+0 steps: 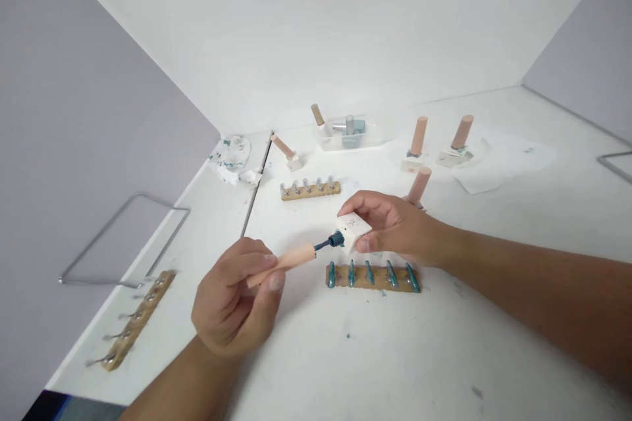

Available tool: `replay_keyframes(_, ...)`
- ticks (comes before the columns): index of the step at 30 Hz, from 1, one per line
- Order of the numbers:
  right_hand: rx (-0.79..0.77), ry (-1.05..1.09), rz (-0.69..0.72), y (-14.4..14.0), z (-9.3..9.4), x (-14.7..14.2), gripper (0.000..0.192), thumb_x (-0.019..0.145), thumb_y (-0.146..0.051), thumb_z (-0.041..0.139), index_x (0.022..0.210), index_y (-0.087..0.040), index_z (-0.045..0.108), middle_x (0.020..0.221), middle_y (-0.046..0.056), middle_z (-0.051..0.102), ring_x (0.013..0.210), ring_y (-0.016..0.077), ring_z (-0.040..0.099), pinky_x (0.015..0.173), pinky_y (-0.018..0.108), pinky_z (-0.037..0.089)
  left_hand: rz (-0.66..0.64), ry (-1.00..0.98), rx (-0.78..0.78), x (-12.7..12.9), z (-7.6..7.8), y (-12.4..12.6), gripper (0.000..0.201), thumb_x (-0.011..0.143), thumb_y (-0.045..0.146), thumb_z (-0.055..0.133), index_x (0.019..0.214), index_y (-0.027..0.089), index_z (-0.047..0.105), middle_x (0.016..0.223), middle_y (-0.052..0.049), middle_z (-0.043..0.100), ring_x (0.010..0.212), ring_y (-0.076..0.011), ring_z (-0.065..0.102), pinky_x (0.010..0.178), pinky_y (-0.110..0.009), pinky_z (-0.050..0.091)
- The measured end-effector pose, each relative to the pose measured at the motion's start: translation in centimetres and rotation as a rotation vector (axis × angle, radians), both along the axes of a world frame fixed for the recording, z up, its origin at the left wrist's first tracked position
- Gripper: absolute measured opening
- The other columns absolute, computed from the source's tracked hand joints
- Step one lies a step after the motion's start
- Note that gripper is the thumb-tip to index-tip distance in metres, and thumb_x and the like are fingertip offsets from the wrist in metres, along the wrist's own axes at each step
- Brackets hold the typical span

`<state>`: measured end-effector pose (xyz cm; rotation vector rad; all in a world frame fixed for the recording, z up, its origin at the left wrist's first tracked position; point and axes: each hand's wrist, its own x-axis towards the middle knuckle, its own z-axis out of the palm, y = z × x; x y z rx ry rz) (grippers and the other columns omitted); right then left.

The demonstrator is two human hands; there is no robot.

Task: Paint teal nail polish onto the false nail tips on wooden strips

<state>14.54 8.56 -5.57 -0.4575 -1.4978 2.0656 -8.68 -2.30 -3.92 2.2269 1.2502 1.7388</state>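
- Pinching the peach handle (292, 260), my left hand (236, 302) slants it up rightward to the neck (336, 239) of the white bottle (353, 229).
- My right hand (397, 223) grips that bottle, nearer the teal nail tips (369, 273).

This looks like a nail workshop or salon workstation, given the open polish bottle (354, 229) and its brush (293, 258), the teal false nails (351, 274) on a wooden strip (342, 278), the spotted paper (508, 161) and the paint-flecked white surface (316, 368).
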Motion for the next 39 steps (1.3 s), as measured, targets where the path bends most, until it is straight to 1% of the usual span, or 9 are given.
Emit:
replay_keyframes(3, 0.014, -0.014, 0.011, 0.0, 0.0, 0.1, 0.034, 0.072, -0.026, 0.084, 0.100, -0.023, 0.064, 0.093, -0.002, 0.063, 0.088, 0.0114, 0.059, 0.084, 0.030, 0.050, -0.091, 0.048, 0.016, 0.1, 0.4, 0.0, 0.027, 0.083, 0.001, 0.061, 0.107, 0.016, 0.062, 0.068, 0.000, 0.054, 0.057, -0.0112, 0.050, 0.049, -0.025, 0.039)
replay_keyframes(6, 0.021, -0.029, 0.015, -0.1, 0.0, 0.1, 0.034, 0.072, -0.026, 0.084, 0.100, -0.023, 0.064, 0.093, -0.002, 0.064, 0.088, 0.0122, 0.060, 0.082, 0.031, 0.050, -0.101, 0.106, -0.028, 0.2, 0.6, 0.0, 0.033, 0.081, -0.004, 0.059, 0.108, 0.015, 0.061, 0.070, 0.001, 0.054, 0.061, -0.0114, 0.052, 0.051, -0.024, 0.041)
replay_keyframes(15, 0.056, -0.076, -0.001, -0.1, -0.1, 0.1, 0.039, 0.068, -0.032, 0.087, 0.099, -0.023, 0.066, 0.086, -0.003, 0.061, 0.081, 0.0118, 0.057, 0.075, 0.028, 0.047, -0.100, 0.181, -0.114, 0.6, 0.5, 0.3, 0.029, 0.082, -0.001, 0.062, 0.105, 0.017, 0.060, 0.072, 0.000, 0.057, 0.059, -0.0105, 0.053, 0.051, -0.022, 0.041)
replay_keyframes(21, 0.101, -0.064, -0.034, -0.1, -0.6, -0.1, 0.040, 0.067, -0.034, 0.087, 0.098, -0.022, 0.066, 0.087, -0.002, 0.061, 0.079, 0.0125, 0.057, 0.075, 0.030, 0.047, -0.094, 0.188, -0.101, 0.6, 0.1, 0.9, 0.024, 0.084, 0.003, 0.062, 0.104, 0.018, 0.060, 0.070, 0.000, 0.057, 0.059, -0.0114, 0.054, 0.050, -0.022, 0.042)
replay_keyframes(23, 0.133, -0.058, -0.056, -0.1, -0.5, -0.1, 0.041, 0.066, -0.034, 0.088, 0.098, -0.022, 0.066, 0.086, -0.002, 0.061, 0.080, 0.0130, 0.057, 0.076, 0.031, 0.047, -0.105, 0.200, -0.084, 0.8, 0.6, 0.8, 0.024, 0.084, 0.003, 0.062, 0.103, 0.018, 0.061, 0.069, 0.000, 0.057, 0.058, -0.0114, 0.054, 0.050, -0.022, 0.042)
replay_keyframes(26, 0.189, -0.051, -0.079, -0.5, 0.2, 0.2, 0.041, 0.064, -0.029, 0.089, 0.098, -0.022, 0.068, 0.084, -0.002, 0.060, 0.081, 0.0134, 0.055, 0.078, 0.032, 0.046, -0.126, 0.215, -0.088, 1.1, 2.1, 0.3, 0.022, 0.083, 0.004, 0.064, 0.099, 0.018, 0.061, 0.067, 0.001, 0.057, 0.057, -0.0108, 0.053, 0.049, -0.021, 0.041)
replay_keyframes(33, 0.306, 0.004, -0.131, -1.9, 3.3, 1.2, 0.038, 0.066, -0.033, 0.088, 0.096, -0.022, 0.068, 0.082, -0.002, 0.060, 0.079, 0.0138, 0.057, 0.075, 0.031, 0.047, -0.131, 0.125, -0.198, 1.9, 5.5, -0.7, 0.007, 0.089, 0.016, 0.064, 0.096, 0.018, 0.062, 0.066, 0.001, 0.053, 0.056, -0.0093, 0.047, 0.051, -0.021, 0.041)
replay_keyframes(36, 0.356, -0.004, -0.193, -2.6, 4.5, 2.2, 0.039, 0.067, -0.037, 0.087, 0.097, -0.022, 0.067, 0.085, 0.001, 0.063, 0.083, 0.0165, 0.058, 0.076, 0.033, 0.048, -0.136, 0.065, -0.224, 2.5, 6.3, -0.5, 0.006, 0.091, 0.023, 0.065, 0.095, 0.019, 0.063, 0.065, 0.002, 0.054, 0.055, -0.0090, 0.045, 0.050, -0.021, 0.040)
replay_keyframes(39, 0.413, -0.056, -0.278, -3.6, 4.7, 3.6, 0.035, 0.069, -0.034, 0.086, 0.097, -0.023, 0.069, 0.088, 0.001, 0.063, 0.087, 0.0179, 0.057, 0.080, 0.035, 0.047, -0.153, 0.038, -0.266, 3.4, 6.4, -0.1, 0.010, 0.091, 0.028, 0.066, 0.091, 0.018, 0.064, 0.065, 0.002, 0.055, 0.054, -0.0087, 0.045, 0.048, -0.020, 0.039)
